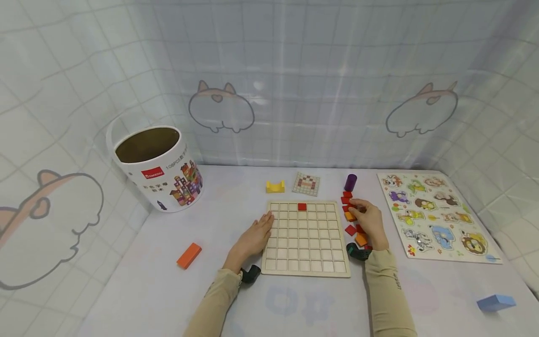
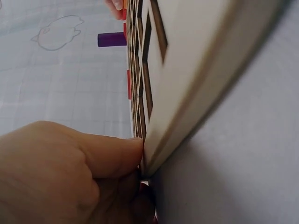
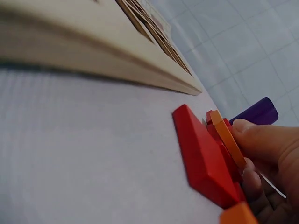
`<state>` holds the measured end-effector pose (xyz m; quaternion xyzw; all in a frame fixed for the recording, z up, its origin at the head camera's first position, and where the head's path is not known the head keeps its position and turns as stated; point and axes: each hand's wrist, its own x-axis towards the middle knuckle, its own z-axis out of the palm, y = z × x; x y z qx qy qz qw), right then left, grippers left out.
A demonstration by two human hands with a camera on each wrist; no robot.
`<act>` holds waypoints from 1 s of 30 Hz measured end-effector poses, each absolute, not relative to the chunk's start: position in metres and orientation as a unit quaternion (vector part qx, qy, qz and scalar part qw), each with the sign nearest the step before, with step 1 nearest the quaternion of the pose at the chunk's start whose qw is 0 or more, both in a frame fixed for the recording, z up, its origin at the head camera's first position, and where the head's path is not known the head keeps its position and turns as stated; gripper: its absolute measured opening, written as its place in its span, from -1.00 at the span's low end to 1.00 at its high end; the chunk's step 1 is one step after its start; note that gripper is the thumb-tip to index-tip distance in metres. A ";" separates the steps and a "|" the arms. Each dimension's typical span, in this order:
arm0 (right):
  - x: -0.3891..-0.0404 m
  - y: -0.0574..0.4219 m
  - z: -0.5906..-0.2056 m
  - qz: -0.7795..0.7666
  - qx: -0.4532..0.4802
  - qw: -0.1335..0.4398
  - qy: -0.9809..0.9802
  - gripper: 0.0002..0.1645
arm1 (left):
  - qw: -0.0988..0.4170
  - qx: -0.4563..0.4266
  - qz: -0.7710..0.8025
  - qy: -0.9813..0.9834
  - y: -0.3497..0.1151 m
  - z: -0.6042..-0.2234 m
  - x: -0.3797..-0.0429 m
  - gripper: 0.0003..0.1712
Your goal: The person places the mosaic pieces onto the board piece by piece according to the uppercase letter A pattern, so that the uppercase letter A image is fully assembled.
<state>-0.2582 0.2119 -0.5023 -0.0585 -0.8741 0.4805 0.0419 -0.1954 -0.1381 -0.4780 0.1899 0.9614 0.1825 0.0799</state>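
At the left edge of the wooden grid board (image 1: 305, 229) is my left hand (image 1: 254, 236); in the left wrist view its thumb (image 2: 117, 151) presses the rim, fingers bent beside it. One red tile (image 1: 302, 207) sits in a square of the top row. Right of the board, my right hand (image 1: 368, 222) pinches an orange tile (image 3: 227, 139) between thumb and fingertips, over a loose row of tiles. Close by in the right wrist view lie a thick red tile (image 3: 203, 161) and another orange tile (image 3: 238, 215).
Behind the board stand a yellow block (image 1: 275, 187), a small pattern card (image 1: 306, 184) and a purple cylinder (image 1: 350, 182). An animal puzzle board (image 1: 456, 255) lies right, a blue block (image 1: 496, 303) nearer. Left are an orange block (image 1: 189, 255) and a large white bucket (image 1: 139, 175).
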 end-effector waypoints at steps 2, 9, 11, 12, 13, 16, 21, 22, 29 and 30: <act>-0.258 0.212 -0.502 0.477 -0.061 0.046 -0.876 -0.60 | 0.079 0.186 0.183 0.962 -0.137 -0.476 -0.195 -0.43; -0.259 0.212 -0.500 0.452 -0.071 0.076 -0.886 -0.63 | 0.080 0.180 0.182 0.964 -0.135 -0.474 -0.196 -0.44; -0.260 0.212 -0.500 0.447 -0.069 0.075 -0.889 -0.61 | 0.082 0.179 0.176 0.964 -0.135 -0.474 -0.197 -0.44; -0.260 0.212 -0.499 0.445 -0.067 0.074 -0.890 -0.60 | 0.084 0.178 0.174 0.965 -0.134 -0.474 -0.197 -0.44; -0.260 0.213 -0.499 0.442 -0.064 0.072 -0.892 -0.60 | 0.086 0.178 0.172 0.965 -0.134 -0.474 -0.198 -0.44; -0.262 0.214 -0.499 0.432 -0.055 0.071 -0.897 -0.59 | 0.091 0.176 0.173 0.965 -0.132 -0.472 -0.200 -0.44; -0.261 0.215 -0.498 0.424 -0.046 0.072 -0.902 -0.62 | 0.096 0.175 0.181 0.963 -0.129 -0.468 -0.201 -0.45; -0.261 0.215 -0.498 0.423 -0.046 0.073 -0.902 -0.63 | 0.097 0.176 0.179 0.963 -0.129 -0.468 -0.200 -0.45; -0.259 0.213 -0.500 0.434 -0.059 0.068 -0.896 -0.63 | 0.096 0.176 0.179 0.963 -0.132 -0.471 -0.198 -0.44; -0.258 0.212 -0.500 0.440 -0.062 0.063 -0.894 -0.62 | 0.096 0.175 0.178 0.964 -0.133 -0.471 -0.197 -0.45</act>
